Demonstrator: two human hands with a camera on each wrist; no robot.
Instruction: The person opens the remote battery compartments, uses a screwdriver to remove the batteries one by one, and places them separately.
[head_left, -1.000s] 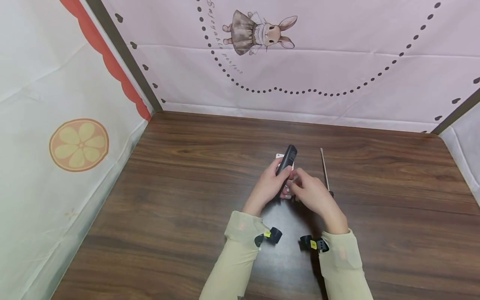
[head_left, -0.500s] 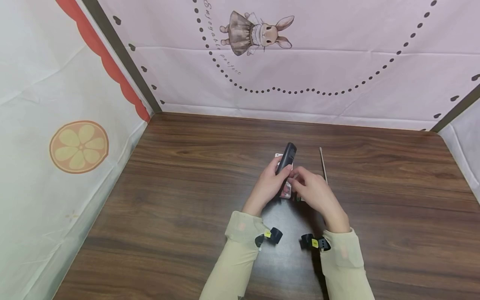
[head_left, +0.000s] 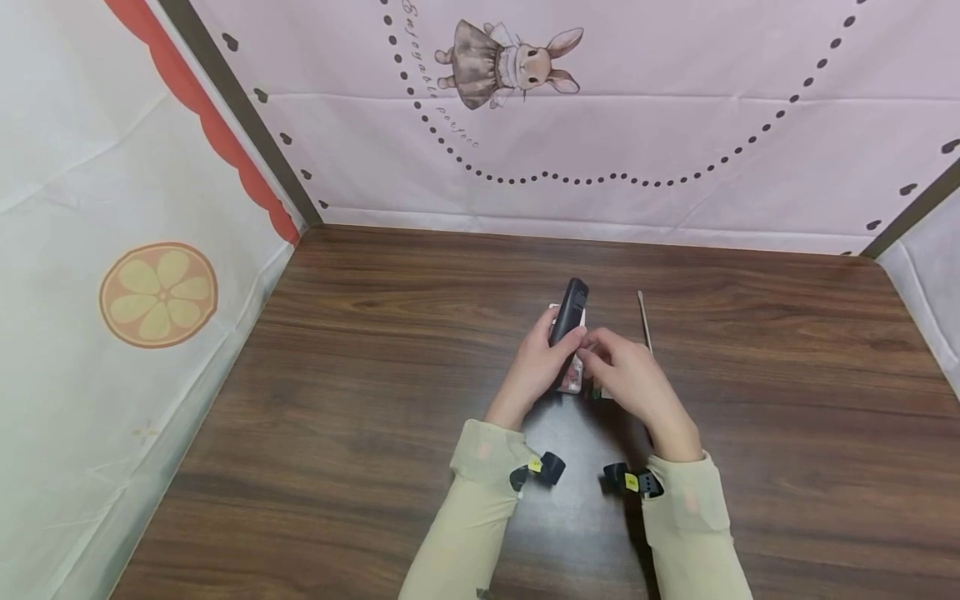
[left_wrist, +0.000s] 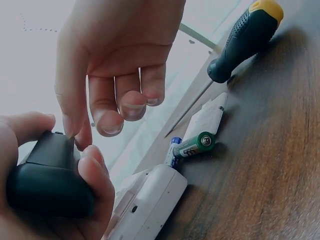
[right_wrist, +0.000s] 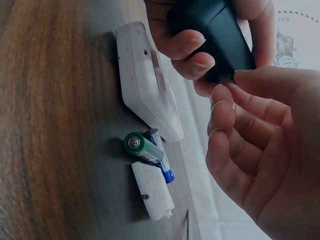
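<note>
My left hand grips a black remote control, an oblong casing with a seam across it near one end. My right hand is beside it, thumb and forefinger pinching the remote's edge near that seam in the right wrist view; its other fingers are curled loosely. Below the hands lies a white plastic device, partly hidden from the head view. Close to it are a green battery, a blue-and-white battery and a small white cover.
A screwdriver with a black and yellow handle lies right of the hands, its shaft pointing to the back. The wooden tabletop meets a pink printed cloth at the back and a white one at the left.
The remote control and both hands shift slightly up in the head view, where the camera also moves a little. The right fingers stay at the remote's edge.
</note>
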